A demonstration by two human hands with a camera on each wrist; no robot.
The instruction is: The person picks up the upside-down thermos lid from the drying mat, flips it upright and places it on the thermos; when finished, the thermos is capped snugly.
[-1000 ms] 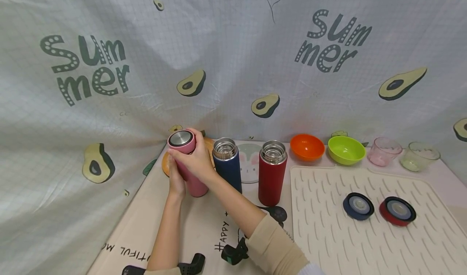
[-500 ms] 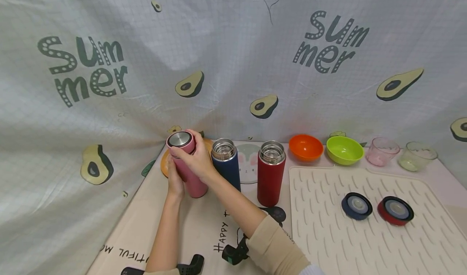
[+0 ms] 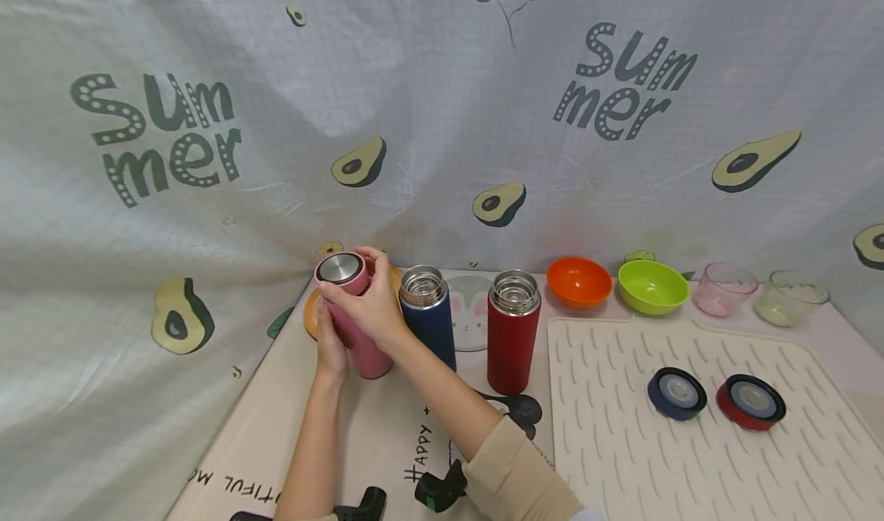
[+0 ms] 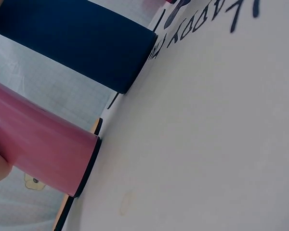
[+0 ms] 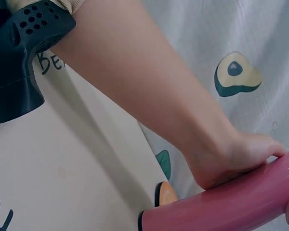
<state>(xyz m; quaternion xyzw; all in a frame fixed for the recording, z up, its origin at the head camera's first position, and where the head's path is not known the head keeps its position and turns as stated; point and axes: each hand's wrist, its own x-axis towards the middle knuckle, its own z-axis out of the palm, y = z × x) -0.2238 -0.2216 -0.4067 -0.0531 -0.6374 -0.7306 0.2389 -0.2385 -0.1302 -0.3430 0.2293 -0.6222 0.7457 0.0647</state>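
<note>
A pink thermos [image 3: 371, 358] with a steel-topped lid [image 3: 341, 266] stands on the table at the back left. My left hand [image 3: 331, 344] grips its body from the near left side. My right hand [image 3: 373, 306] holds the lid and upper part, thumb across the front and fingers round the far side. In the right wrist view the left hand [image 5: 231, 156] lies along the thermos's pink body [image 5: 221, 209]. Just right of it stands a blue thermos [image 3: 431, 329], its steel mouth uncovered. Further right is a red thermos [image 3: 512, 344], also without a lid.
A blue lid [image 3: 677, 394] and a red lid [image 3: 751, 402] lie on a ridged cream mat [image 3: 608, 444] at the right. Behind it are an orange bowl [image 3: 580, 283], a green bowl [image 3: 652, 287], a pink glass [image 3: 724, 289] and a greenish glass [image 3: 790, 298]. A printed curtain [image 3: 428, 107] hangs behind.
Both hands stay on the pink thermos. The right hand's fingers have shifted slightly at the lid. The other thermoses, lids and bowls have not moved on the table.
</note>
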